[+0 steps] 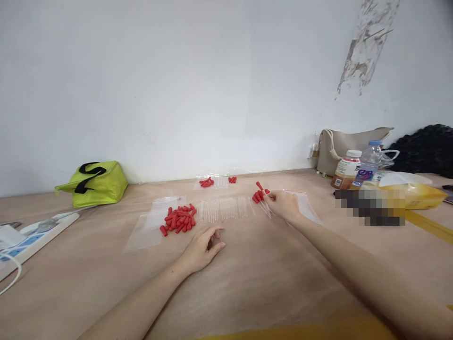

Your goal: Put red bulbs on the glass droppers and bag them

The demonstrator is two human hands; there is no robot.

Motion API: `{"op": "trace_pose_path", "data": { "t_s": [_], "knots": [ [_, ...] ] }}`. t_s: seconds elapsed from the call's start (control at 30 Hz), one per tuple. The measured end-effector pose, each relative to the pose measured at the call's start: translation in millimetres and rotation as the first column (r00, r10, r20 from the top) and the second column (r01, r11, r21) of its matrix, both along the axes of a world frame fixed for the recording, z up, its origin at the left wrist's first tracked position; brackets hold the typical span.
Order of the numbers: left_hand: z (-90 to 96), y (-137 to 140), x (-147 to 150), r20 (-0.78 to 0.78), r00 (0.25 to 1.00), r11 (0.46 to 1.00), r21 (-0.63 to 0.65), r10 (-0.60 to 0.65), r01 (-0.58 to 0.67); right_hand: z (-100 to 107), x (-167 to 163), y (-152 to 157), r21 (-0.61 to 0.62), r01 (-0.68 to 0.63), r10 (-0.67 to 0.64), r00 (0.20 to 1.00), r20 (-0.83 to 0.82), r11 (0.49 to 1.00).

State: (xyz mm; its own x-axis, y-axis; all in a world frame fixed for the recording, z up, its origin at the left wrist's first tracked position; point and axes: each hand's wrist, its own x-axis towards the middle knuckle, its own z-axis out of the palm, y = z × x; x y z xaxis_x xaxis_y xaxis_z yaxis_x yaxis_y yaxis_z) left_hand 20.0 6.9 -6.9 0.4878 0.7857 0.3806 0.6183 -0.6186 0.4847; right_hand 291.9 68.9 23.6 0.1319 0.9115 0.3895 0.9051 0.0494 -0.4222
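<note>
My right hand (283, 205) pinches a glass dropper with a red rubber bulb (258, 184), its bulb pointing up and to the left. Just under it lie several red-capped droppers (259, 196) with their tubes pointing toward me. On the brown table covering rests my left hand (205, 248), fingers apart and holding nothing. A pile of loose red rubber bulbs (179, 218) lies on clear plastic bags beyond the left hand. To the right of that pile, bare glass tubes (222, 208) lie side by side in a row.
Farther back sits a clear bag (221, 182) with more tubes and red bulbs. A zip bag (308, 208) lies beneath my right wrist. At left are a green bag (101, 183) and a power strip (42, 238). Bottles (347, 169) and a yellow tissue pack (412, 191) stand right.
</note>
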Motion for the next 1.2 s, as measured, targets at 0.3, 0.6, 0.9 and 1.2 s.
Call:
{"op": "trace_pose_path", "data": {
  "t_s": [0.3,0.6,0.9,1.2],
  "knots": [
    [0.9,1.3,-0.2,-0.069,0.998,1.0,0.023,-0.012,0.014,-26.1,-28.4,19.9,0.002,0.032,-0.032,0.993,0.115,0.999],
    [3.2,1.1,0.9,-0.06,0.997,0.999,0.011,-0.045,0.046,-31.8,-38.6,25.2,-0.006,0.089,-0.088,0.987,0.135,0.996],
    [1.7,1.0,1.3,-0.059,0.997,0.999,0.015,-0.045,0.046,-22.1,-48.5,29.9,-0.154,0.04,-0.017,0.989,0.149,0.987],
    [-2.2,1.0,2.9,-0.068,0.997,0.998,0.033,-0.043,0.046,-7.9,-57.7,56.1,-0.4,0.075,-0.021,0.99,0.138,0.913]
  ]
}}
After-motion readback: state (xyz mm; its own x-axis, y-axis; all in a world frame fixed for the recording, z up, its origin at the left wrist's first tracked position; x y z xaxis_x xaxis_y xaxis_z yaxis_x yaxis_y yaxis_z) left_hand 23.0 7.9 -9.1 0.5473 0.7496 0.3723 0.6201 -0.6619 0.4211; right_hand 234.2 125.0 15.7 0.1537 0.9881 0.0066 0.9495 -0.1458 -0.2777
